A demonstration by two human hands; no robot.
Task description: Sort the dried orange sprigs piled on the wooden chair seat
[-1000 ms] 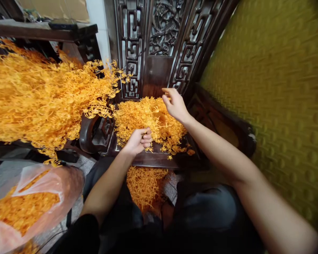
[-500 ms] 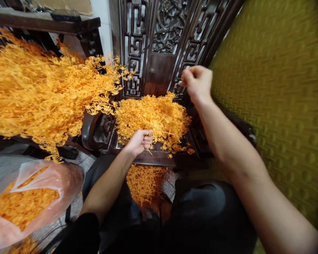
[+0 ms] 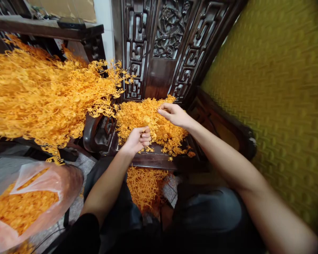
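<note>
My left hand is closed round the thin stem of an orange artificial flower sprig, held low over the seat. Just above and to the right, my right hand has its thumb and fingertips pinched together beside the sprig's branching tips. What sits in that pinch is too small to make out. Beneath both hands, a heap of orange plastic blossoms covers much of the dark carved wooden chair's seat.
To the left, a large bundle of orange sprigs lies across another piece of dark furniture. A translucent bag of orange pieces stands at lower left. Bare orange stems lie below the seat. A yellow-green textured surface rises at right.
My right hand has come down and left, from beside the chair back to the sprig's tips. My left hand has stayed almost in place, still gripping the stem.
</note>
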